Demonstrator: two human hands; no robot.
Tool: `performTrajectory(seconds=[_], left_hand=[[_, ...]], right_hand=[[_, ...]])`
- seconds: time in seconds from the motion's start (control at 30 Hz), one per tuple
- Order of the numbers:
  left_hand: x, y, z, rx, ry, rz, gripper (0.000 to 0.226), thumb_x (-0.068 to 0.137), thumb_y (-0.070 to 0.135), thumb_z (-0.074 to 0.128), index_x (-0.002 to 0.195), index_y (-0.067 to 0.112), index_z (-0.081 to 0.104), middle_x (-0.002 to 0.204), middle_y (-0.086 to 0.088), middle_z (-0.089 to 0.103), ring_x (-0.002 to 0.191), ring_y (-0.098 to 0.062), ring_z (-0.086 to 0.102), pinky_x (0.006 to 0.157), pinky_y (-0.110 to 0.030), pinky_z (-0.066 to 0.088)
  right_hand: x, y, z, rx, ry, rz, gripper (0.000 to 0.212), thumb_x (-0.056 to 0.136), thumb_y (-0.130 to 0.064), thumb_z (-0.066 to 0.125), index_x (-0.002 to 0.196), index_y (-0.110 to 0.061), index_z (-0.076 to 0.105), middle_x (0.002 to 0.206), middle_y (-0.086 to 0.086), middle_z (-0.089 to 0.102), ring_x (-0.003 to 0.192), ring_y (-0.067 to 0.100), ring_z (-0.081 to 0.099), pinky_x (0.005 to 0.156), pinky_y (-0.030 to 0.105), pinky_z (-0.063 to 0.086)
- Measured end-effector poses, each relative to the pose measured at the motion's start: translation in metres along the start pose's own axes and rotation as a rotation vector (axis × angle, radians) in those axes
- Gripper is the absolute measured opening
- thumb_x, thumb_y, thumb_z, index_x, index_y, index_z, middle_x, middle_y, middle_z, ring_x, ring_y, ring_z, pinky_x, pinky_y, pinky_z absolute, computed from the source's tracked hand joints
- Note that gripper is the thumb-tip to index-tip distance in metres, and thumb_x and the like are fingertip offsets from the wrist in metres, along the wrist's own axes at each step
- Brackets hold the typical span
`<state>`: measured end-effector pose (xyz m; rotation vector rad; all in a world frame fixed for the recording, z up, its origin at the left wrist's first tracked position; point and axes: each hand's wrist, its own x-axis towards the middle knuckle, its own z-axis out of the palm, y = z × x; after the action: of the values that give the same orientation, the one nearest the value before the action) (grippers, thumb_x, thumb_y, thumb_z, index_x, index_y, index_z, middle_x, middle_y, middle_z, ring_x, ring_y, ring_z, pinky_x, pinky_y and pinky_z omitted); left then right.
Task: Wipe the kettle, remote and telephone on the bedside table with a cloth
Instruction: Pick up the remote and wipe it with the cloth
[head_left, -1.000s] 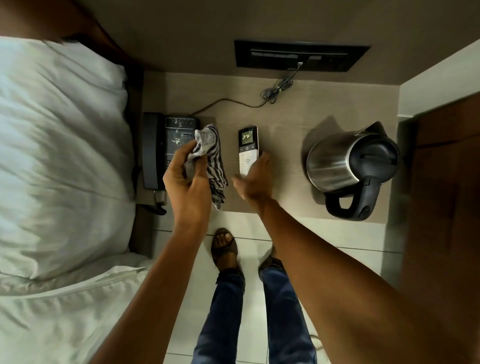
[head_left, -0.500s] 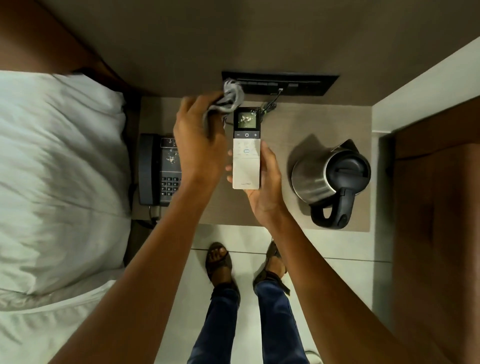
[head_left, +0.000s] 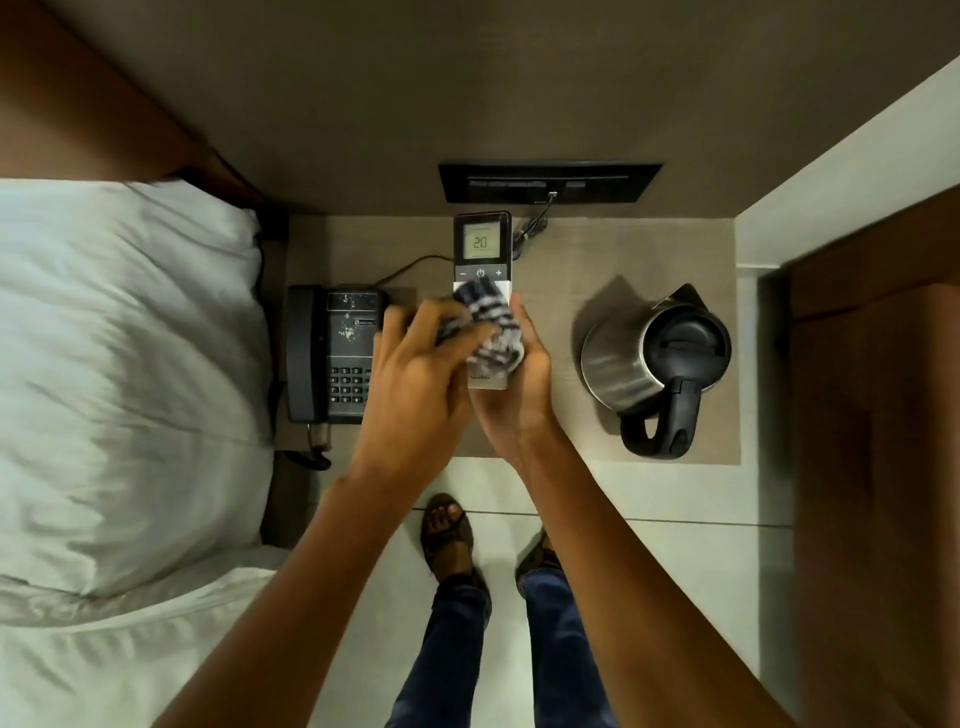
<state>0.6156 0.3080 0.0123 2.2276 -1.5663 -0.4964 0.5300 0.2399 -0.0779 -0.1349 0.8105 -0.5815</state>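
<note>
My right hand (head_left: 519, 395) holds the white remote (head_left: 481, 244) from below, lifted above the bedside table (head_left: 566, 260); its lit screen reads 20. My left hand (head_left: 410, 374) grips the striped cloth (head_left: 491, 327) and presses it on the remote's lower half, which is covered. The dark telephone (head_left: 332, 353) lies at the table's left, partly behind my left hand. The steel kettle (head_left: 654, 364) with a black lid and handle stands at the right.
A white pillow and bed (head_left: 130, 364) fill the left. A black switch panel (head_left: 550, 182) with a plugged cable sits on the wall behind the table. A wooden door or cabinet (head_left: 872, 415) stands to the right. My sandalled feet (head_left: 449, 530) are on the tiled floor.
My right hand picked the remote up from the table. My left hand brought the cloth from above the remote's top down onto its lower half.
</note>
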Motion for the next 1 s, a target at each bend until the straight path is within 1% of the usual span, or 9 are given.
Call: performTrajectory(seconds=[0.13, 0.27, 0.37, 0.5, 0.6, 0.7, 0.77, 0.87, 1.0], left_hand=[[-0.006, -0.002, -0.016, -0.004, -0.101, 0.020, 0.037, 0.094, 0.012, 0.053, 0.124, 0.017, 0.074, 0.130, -0.010, 0.062, 0.116, -0.035, 0.051, 0.099, -0.047, 0.049], [0.046, 0.004, -0.035, 0.013, 0.128, -0.002, 0.041, 0.098, 0.025, 0.044, 0.127, 0.020, 0.074, 0.129, -0.006, 0.063, 0.114, -0.033, 0.051, 0.095, -0.026, 0.037], [0.074, 0.012, -0.028, 0.041, 0.125, -0.014, 0.038, 0.100, 0.010, 0.057, 0.131, 0.024, 0.071, 0.136, -0.005, 0.061, 0.118, -0.034, 0.048, 0.100, -0.039, 0.046], [0.045, 0.015, -0.008, 0.013, 0.073, 0.012, 0.040, 0.095, 0.001, 0.061, 0.128, 0.022, 0.072, 0.133, -0.006, 0.062, 0.117, -0.030, 0.046, 0.099, -0.040, 0.045], [-0.004, 0.014, 0.001, 0.007, -0.027, 0.020, 0.035, 0.093, 0.007, 0.056, 0.122, 0.019, 0.071, 0.132, -0.008, 0.062, 0.117, -0.028, 0.042, 0.096, -0.044, 0.047], [-0.033, 0.014, -0.004, -0.010, -0.137, 0.048, 0.034, 0.092, 0.014, 0.052, 0.118, 0.016, 0.074, 0.130, -0.009, 0.064, 0.118, -0.030, 0.047, 0.095, -0.050, 0.052], [-0.023, 0.016, -0.012, -0.037, -0.082, 0.023, 0.038, 0.093, 0.017, 0.045, 0.117, 0.015, 0.075, 0.127, -0.009, 0.065, 0.115, -0.031, 0.050, 0.097, -0.040, 0.049], [0.026, 0.026, -0.026, -0.074, 0.167, -0.061, 0.039, 0.096, 0.017, 0.044, 0.119, 0.015, 0.075, 0.124, -0.009, 0.064, 0.109, -0.025, 0.045, 0.094, -0.013, 0.031], [0.091, 0.030, -0.030, -0.020, 0.250, -0.075, 0.044, 0.096, 0.006, 0.046, 0.128, 0.020, 0.072, 0.130, -0.008, 0.063, 0.113, -0.035, 0.050, 0.094, -0.028, 0.040]], right_hand=[[-0.004, -0.005, 0.000, 0.006, -0.023, 0.008, 0.061, 0.113, -0.050, 0.038, 0.110, -0.013, 0.086, 0.103, 0.010, 0.082, 0.093, 0.020, 0.079, 0.086, 0.031, 0.065], [-0.007, -0.003, 0.008, -0.009, 0.009, -0.040, 0.052, 0.115, -0.045, 0.039, 0.111, -0.020, 0.085, 0.100, 0.005, 0.080, 0.083, 0.016, 0.073, 0.074, 0.027, 0.058], [-0.010, -0.002, 0.016, -0.040, 0.015, -0.071, 0.053, 0.116, -0.044, 0.037, 0.109, -0.027, 0.087, 0.102, 0.002, 0.081, 0.089, 0.014, 0.075, 0.081, 0.029, 0.058], [-0.010, -0.010, 0.014, 0.131, -0.040, -0.017, 0.048, 0.115, -0.034, 0.036, 0.118, -0.007, 0.076, 0.102, 0.010, 0.080, 0.093, 0.019, 0.077, 0.083, 0.026, 0.063], [-0.015, -0.023, 0.009, 0.117, -0.094, 0.081, 0.052, 0.107, -0.048, 0.047, 0.113, -0.006, 0.078, 0.101, 0.012, 0.076, 0.088, 0.021, 0.075, 0.082, 0.031, 0.064], [-0.015, -0.036, 0.008, 0.039, -0.107, 0.144, 0.060, 0.110, -0.057, 0.043, 0.126, -0.009, 0.075, 0.108, 0.012, 0.071, 0.089, 0.021, 0.068, 0.086, 0.033, 0.057], [-0.014, -0.036, 0.011, 0.059, -0.106, 0.160, 0.057, 0.108, -0.056, 0.047, 0.127, -0.008, 0.073, 0.109, 0.011, 0.073, 0.093, 0.022, 0.068, 0.089, 0.034, 0.056], [-0.011, -0.030, 0.015, 0.153, -0.131, 0.111, 0.050, 0.114, -0.046, 0.043, 0.124, -0.010, 0.076, 0.113, 0.011, 0.074, 0.100, 0.022, 0.069, 0.093, 0.033, 0.055], [-0.006, -0.022, 0.023, 0.069, -0.131, 0.055, 0.052, 0.116, -0.046, 0.036, 0.138, -0.015, 0.071, 0.124, 0.011, 0.075, 0.114, 0.026, 0.066, 0.100, 0.037, 0.052]])
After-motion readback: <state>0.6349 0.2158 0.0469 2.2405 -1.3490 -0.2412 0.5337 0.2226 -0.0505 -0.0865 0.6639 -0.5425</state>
